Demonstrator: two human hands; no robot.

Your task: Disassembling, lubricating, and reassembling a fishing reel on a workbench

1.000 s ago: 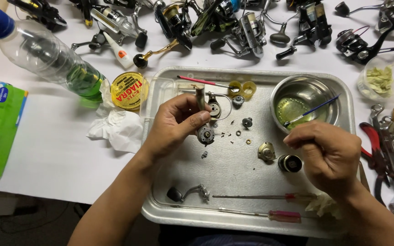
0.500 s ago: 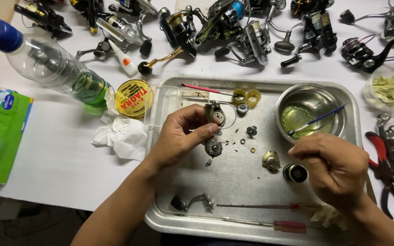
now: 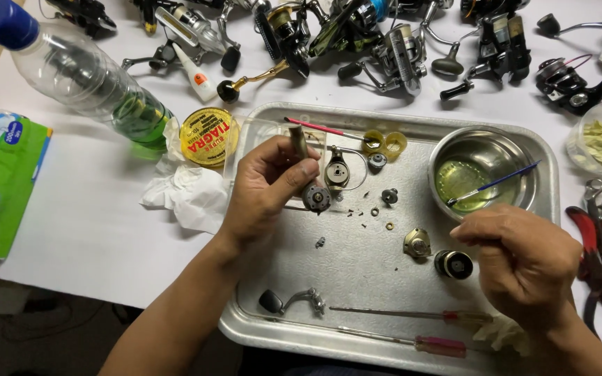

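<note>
Left hand: your left hand (image 3: 266, 191) pinches a slim brass-coloured metal shaft (image 3: 298, 143) upright between thumb and fingers, above the dull steel tray (image 3: 384, 117).
Right hand: your right hand (image 3: 520, 261) is curled over the tray's right side; I can't tell whether it holds anything.
Nearby: a small round gear (image 3: 316, 198) lies just beside your left fingers; a shiny bowl (image 3: 485, 163) holds greenish liquid.

Small metal geared shaft (image 3: 306, 170), upright, pinched above tray
</note>
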